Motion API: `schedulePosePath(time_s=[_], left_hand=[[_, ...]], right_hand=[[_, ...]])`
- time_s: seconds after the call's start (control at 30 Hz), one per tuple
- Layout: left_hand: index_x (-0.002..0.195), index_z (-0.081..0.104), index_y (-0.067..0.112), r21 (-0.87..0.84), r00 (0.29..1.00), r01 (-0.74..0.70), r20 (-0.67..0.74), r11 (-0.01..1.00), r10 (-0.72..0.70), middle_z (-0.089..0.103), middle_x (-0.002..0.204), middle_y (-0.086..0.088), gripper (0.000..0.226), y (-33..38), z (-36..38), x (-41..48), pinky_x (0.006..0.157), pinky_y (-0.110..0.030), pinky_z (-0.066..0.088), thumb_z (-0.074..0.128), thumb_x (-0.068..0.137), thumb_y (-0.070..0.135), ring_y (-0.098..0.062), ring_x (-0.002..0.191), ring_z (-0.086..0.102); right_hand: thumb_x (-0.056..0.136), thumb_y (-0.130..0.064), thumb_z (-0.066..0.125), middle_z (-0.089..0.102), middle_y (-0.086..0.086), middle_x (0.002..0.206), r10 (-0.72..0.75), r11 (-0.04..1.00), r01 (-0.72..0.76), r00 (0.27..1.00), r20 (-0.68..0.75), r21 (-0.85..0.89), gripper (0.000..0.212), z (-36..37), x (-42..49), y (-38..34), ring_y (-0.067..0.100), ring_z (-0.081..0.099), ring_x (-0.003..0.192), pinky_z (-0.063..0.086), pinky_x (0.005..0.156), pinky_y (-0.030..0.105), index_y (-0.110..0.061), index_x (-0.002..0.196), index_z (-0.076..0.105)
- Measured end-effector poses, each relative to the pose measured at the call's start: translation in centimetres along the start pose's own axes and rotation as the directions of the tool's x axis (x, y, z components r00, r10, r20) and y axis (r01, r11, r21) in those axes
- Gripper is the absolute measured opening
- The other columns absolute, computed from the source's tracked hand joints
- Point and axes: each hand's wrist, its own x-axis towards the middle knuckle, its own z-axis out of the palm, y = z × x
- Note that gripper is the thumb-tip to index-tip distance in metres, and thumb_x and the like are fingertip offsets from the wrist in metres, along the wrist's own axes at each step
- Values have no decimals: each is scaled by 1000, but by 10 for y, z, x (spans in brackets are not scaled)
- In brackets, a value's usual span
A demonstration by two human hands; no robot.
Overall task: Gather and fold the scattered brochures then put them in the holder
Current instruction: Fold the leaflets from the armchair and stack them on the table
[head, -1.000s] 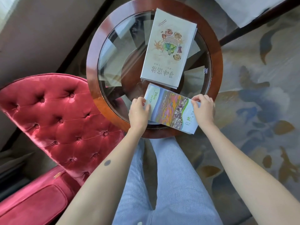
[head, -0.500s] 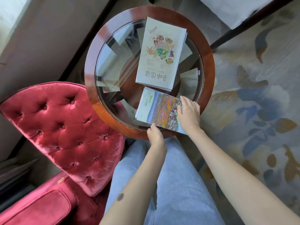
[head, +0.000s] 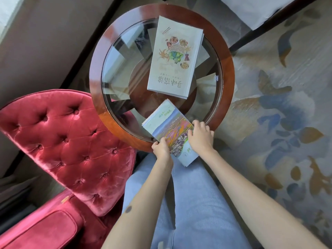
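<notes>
Early stage: left hand [head: 161, 147] and right hand [head: 200, 136] both grip the colourful brochures [head: 166, 121] at the worktop [head: 97, 69] edge; a second pile [head: 175, 56] lies untouched, with no holder in sight.

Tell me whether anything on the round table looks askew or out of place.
The colourful brochures lie slanted, overhanging the near rim of the table, held by the left hand and right hand. The pale stack lies flat on the glass.

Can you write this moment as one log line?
left hand: grips colourful brochures | right hand: grips them too | cream brochures: flat on table
</notes>
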Motion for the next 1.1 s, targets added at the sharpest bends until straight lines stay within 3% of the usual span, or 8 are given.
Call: schedulePosePath(time_s=[0.1,0.2,0.43,0.57,0.7,0.83,0.93,1.1], left_hand=[[125,45,-1,164,999,-41,17,986,38,48,126,-22,43,4,-10,6,76,-34,43,50,84,13,-24,85,47],[94,47,7,260,992,-123,3,958,126,45,106,-13,13,11,-17,12,54,-26,37,52,83,12,-16,66,43],[96,36,12,482,920,-388,158,786,357,45,76,3,14,30,-27,14,70,-33,38,47,87,11,-24,82,47],[116,49,16,502,844,-535,287,679,452,57,92,4,29,33,-30,9,73,-28,41,46,88,5,-19,84,54],[102,55,18,428,747,-664,353,613,563,58,75,10,26,32,-40,3,60,-16,37,44,88,-1,-12,70,53],[111,56,17,295,620,-784,393,546,679,62,83,14,34,36,-58,-5,66,-9,42,45,88,-6,6,75,56],[120,53,12,199,518,-856,330,478,789,59,95,21,39,45,-70,-10,80,-7,44,44,88,-9,15,86,56],[113,49,31,68,356,-935,221,349,908,57,114,0,44,57,-76,-25,101,-47,43,36,92,-6,-18,111,56]], right_hand=[[97,-23,37,46,13,132,80,995,-76,994,74,-60,32,9,-9,-11,30,45,121,36,97,43,-8,126,38],[98,-19,38,45,15,134,145,989,-146,980,139,-2,31,16,-15,-19,31,45,123,39,97,42,-6,126,35],[98,-23,41,46,17,129,140,978,-168,967,214,122,32,16,-19,-27,36,55,111,46,83,41,-3,123,36],[96,-26,46,45,18,131,181,950,-230,957,225,213,39,17,-20,-28,36,51,116,45,89,43,-3,125,35],[88,-20,59,39,15,140,72,895,-81,997,38,439,71,15,-21,-25,33,42,126,36,102,42,-8,144,18],[86,-2,58,55,2,125,-50,526,15,999,13,850,60,-5,-23,-32,23,52,119,43,102,36,-14,137,31],[88,-7,57,59,-6,114,-153,528,241,970,-188,814,43,-20,-33,-40,16,57,112,46,98,32,-19,125,39],[90,-5,56,64,19,111,-134,616,481,845,-518,624,41,-28,-52,-63,37,61,103,48,88,41,5,127,41]])
